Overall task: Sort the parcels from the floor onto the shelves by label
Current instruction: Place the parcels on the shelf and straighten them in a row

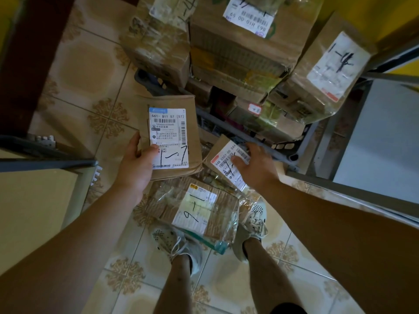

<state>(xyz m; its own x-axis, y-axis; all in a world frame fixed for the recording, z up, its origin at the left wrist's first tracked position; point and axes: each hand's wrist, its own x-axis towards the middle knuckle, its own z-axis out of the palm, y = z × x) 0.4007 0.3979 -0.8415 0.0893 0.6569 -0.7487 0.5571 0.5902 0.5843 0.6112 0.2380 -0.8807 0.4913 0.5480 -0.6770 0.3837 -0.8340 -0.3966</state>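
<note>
My left hand (138,162) grips a flat brown cardboard parcel (174,103) by its left edge, thumb on its white label marked "1-7". My right hand (254,164) rests on a smaller parcel (221,150) with a red-edged white label, fingers curled over its far side; I cannot tell whether it is lifted. Below both, between my shoes, lies a plastic-wrapped parcel (199,211) whose label reads "9-1".
A grey crate (226,125) ahead is heaped with taped cardboard boxes (240,41), one (326,71) marked "1-4". A grey metal shelf (374,137) stands on the right, another shelf edge (45,162) on the left. Patterned floor tiles (90,75) show at upper left.
</note>
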